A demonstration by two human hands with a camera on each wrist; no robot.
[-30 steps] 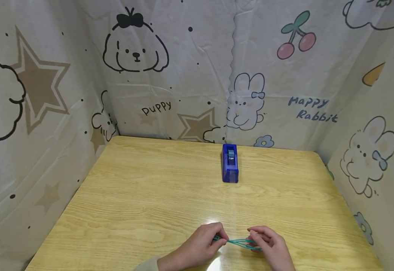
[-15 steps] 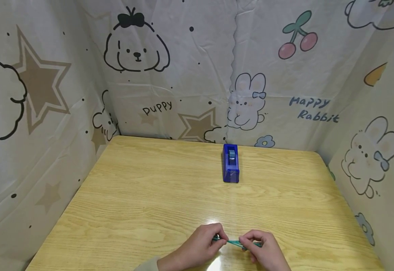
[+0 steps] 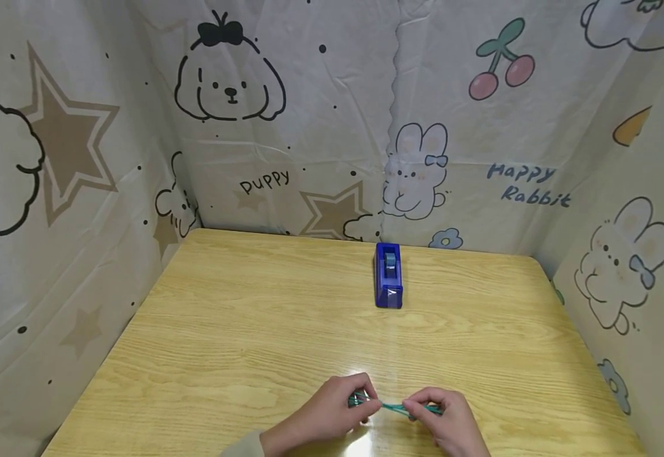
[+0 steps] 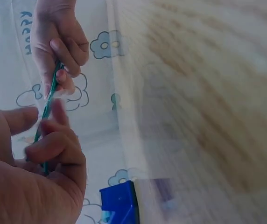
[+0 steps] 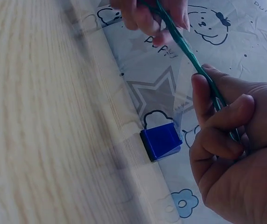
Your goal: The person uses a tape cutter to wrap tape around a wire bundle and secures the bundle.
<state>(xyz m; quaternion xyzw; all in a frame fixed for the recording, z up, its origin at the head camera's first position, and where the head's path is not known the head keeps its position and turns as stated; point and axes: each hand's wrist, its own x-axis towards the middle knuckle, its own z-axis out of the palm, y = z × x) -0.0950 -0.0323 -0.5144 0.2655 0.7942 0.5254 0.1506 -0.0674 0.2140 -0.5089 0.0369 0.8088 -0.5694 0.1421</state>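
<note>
A thin bundle of green cord stretches between the two hands over the front of the table. My left hand pinches it between thumb and forefinger, and looped strands show inside the curl of the fingers. On the other side my right hand pinches the bundle, its end poking out past the fingertips. Seen from the right wrist, the cord runs in a narrow, taut line from one hand to the other, and a pale translucent strip shows beside it. The left wrist view has the left fingers curled about the cord.
A blue tape dispenser with a roll in it stands toward the back of the wooden table. Pale curtains printed with cartoon animals enclose the table at the back and both sides.
My right hand has shifted left along the green cord and now pinches it closer to my left hand. The spread strands have drawn together. The left fingers have lifted slightly, baring more cord.
</note>
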